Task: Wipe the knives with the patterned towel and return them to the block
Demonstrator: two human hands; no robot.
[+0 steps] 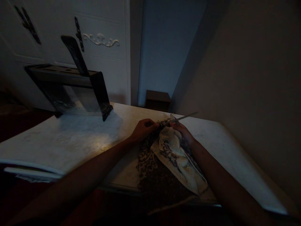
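Observation:
My left hand [144,130] is closed around the dark handle end of a knife, just above the table. The narrow blade of the knife [187,116] points up and to the right, past my right hand [183,131]. That hand is closed on a patterned towel [172,142], which is bunched against the blade near the handle. Light and dark sides of the towel both show, and it drapes down over the table's front edge. Dim light hides the exact finger positions.
A knife block [97,86] with clear sides and a dark-handled knife [75,55] in it stands on the white table [113,125] at the left. White cabinet doors [105,69] rise behind it. A small brown box-like stand [158,95] is beyond the table, with a wall [254,78] at right.

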